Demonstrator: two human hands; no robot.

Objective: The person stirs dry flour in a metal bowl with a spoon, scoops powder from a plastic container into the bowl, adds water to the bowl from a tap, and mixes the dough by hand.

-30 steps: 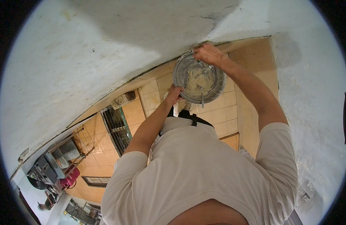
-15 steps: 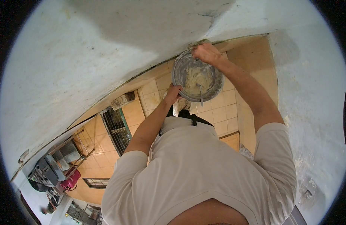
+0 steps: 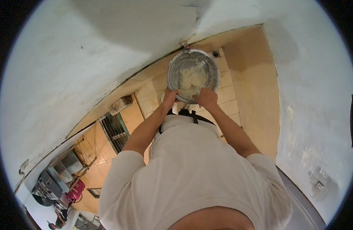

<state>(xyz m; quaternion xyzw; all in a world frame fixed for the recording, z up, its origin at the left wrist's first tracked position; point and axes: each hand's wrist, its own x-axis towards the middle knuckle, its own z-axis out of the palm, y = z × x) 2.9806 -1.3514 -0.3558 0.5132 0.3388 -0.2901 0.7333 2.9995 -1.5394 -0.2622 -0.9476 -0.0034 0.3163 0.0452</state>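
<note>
A round grey metal bowl [image 3: 213,69] sits below the wall, in front of my body. Inside it lies a pale, wet, lumpy mixture [image 3: 192,78], with whitish smears up the walls. My left hand [image 3: 170,98] is closed on the near left rim. At the near right rim, my right hand [image 3: 207,97] is wrapped round the handle of a spoon [image 3: 196,90], whose lower end reaches into the mixture. Just beyond the far rim, a small tap [image 3: 186,47] comes out of the wall.
A drain hole [image 3: 216,54] is in the tiled floor right of the bowl. A stone-like block [image 3: 120,105] lies at the left, near a metal grate [image 3: 114,130]. Farther left stand a pink container [image 3: 75,191] and racks. At lower left, a person [image 3: 58,220] is partly visible.
My right hand has come from the bowl's far rim near the wall down to the near rim and taken hold of the spoon. My left hand has kept its grip on the rim.
</note>
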